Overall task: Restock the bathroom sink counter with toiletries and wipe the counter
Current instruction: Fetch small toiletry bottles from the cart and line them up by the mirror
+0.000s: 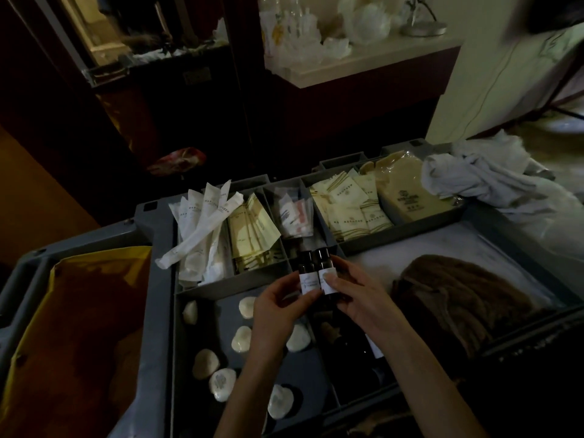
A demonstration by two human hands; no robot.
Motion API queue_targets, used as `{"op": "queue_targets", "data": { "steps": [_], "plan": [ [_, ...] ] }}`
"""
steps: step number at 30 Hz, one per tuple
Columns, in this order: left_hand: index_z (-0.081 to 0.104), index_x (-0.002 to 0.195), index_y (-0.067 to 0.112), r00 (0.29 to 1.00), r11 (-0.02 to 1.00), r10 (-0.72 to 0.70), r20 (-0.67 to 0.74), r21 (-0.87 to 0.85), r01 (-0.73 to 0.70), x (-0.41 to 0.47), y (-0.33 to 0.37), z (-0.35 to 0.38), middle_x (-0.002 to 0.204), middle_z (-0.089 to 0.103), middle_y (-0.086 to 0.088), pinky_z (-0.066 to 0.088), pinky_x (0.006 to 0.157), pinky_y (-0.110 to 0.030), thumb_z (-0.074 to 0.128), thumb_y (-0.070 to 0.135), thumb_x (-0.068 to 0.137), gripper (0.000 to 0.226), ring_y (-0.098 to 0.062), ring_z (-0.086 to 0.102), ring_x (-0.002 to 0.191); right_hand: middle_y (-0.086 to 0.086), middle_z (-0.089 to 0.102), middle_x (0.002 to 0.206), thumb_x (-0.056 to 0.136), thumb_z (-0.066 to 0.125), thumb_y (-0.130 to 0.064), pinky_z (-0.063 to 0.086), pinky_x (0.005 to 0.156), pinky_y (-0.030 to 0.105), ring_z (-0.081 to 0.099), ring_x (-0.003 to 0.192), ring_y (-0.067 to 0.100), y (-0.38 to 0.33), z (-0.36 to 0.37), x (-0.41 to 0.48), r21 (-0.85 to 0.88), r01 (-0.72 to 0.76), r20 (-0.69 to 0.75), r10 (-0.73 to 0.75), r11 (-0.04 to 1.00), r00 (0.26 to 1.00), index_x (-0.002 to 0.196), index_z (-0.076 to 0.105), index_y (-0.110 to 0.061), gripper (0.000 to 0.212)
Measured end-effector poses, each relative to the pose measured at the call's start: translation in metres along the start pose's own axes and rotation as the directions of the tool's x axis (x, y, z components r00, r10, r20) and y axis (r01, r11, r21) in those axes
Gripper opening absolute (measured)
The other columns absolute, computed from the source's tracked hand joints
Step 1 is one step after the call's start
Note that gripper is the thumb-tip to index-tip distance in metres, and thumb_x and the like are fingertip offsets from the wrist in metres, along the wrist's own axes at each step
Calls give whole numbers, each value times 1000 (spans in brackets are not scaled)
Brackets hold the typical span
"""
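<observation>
Both hands, the left hand (pixel 278 303) and right hand (pixel 354 295), clamp two small dark bottles (pixel 316 273) side by side above the grey cart tray (pixel 158 222), so restocking looks barely begun and wiping untouched.

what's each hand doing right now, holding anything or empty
Left hand: closed on the left dark bottle, fingers at its white label.
Right hand: closed on the right dark bottle, thumb on its label.
</observation>
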State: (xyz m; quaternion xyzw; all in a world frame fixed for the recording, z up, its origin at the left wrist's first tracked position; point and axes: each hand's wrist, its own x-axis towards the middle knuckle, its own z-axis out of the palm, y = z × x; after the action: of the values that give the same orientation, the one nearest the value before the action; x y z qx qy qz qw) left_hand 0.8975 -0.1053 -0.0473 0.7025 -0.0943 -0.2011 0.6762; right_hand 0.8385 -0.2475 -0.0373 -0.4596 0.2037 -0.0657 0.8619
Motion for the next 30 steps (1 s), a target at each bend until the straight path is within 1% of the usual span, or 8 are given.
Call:
{"op": "queue_targets", "data": {
  "steps": [4, 8, 15, 19, 21, 25, 28, 30],
  "plan": [
    [68, 113, 13, 995, 1000, 12, 97, 26, -15, -11, 5, 6, 102, 74, -1, 56, 81, -27, 75, 15, 78, 35, -11, 69, 96, 21, 66, 116, 81, 64, -12, 56, 87, 38, 63, 108, 33, 2, -4, -18, 101, -4, -87, 13, 995, 996, 124, 58, 0, 45],
    [68, 114, 15, 976, 1000, 12, 219, 16, -16, -24, 9, 8, 99, 74, 1, 55, 71, -20, 74, 17, 79, 35, -9, 70, 91, 17, 71, 99, 90, 54, -5, 57, 75, 30, 70, 88, 24, 3, -4, -48, 204, 54, -238, -4, 978, 971, 98, 68, -2, 16],
    [69, 109, 17, 895, 999, -16, 445, 49, -7, -71, 9, 16, 99, 74, 2, 53, 70, -18, 76, 19, 76, 34, -10, 70, 90, 14, 70, 102, 95, 52, -12, 58, 72, 32, 70, 89, 23, 21, 1, -121, 180, 226, -529, -100, 957, 843, 111, 65, -5, 22],
    [68, 109, 17, 844, 999, 1, 536, 36, -24, -109, 8, 15, 99, 74, 1, 54, 70, -19, 75, 14, 79, 30, -10, 70, 89, 18, 66, 115, 93, 53, -24, 54, 85, 40, 66, 103, 29, 51, 8, -167, 125, 257, -626, -125, 958, 769, 122, 60, -9, 33],
    [68, 108, 12, 806, 1000, -24, 592, 25, 11, -129, 3, 16, 96, 74, -3, 54, 68, -18, 73, 7, 79, 29, -11, 70, 86, 17, 66, 116, 86, 56, -30, 52, 89, 45, 64, 107, 32, 65, 13, -192, 74, 274, -671, -156, 959, 725, 121, 59, -11, 40],
    [67, 109, 13, 681, 995, -101, 725, 69, 74, -173, -8, 26, 95, 75, -1, 56, 70, -22, 75, 9, 78, 33, -16, 71, 90, 3, 69, 93, 96, 51, -18, 54, 64, 23, 66, 85, 18, 87, 19, -251, -19, 305, -764, -211, 952, 610, 102, 61, -15, 13],
    [66, 108, 17, 582, 991, -133, 802, 94, 98, -204, -7, 36, 91, 74, 1, 53, 65, -15, 74, 5, 79, 33, -11, 71, 86, 15, 70, 105, 89, 55, -24, 56, 69, 26, 68, 91, 28, 100, 24, -300, -56, 344, -773, -259, 937, 579, 115, 61, -5, 33],
    [62, 108, 22, 506, 988, -151, 849, 116, 100, -227, -8, 45, 93, 72, 8, 52, 63, -13, 75, 4, 78, 37, -5, 70, 83, 12, 72, 105, 85, 57, -25, 57, 74, 25, 69, 95, 23, 108, 29, -334, -65, 388, -812, -275, 919, 515, 115, 63, -6, 36]
  ]
}}
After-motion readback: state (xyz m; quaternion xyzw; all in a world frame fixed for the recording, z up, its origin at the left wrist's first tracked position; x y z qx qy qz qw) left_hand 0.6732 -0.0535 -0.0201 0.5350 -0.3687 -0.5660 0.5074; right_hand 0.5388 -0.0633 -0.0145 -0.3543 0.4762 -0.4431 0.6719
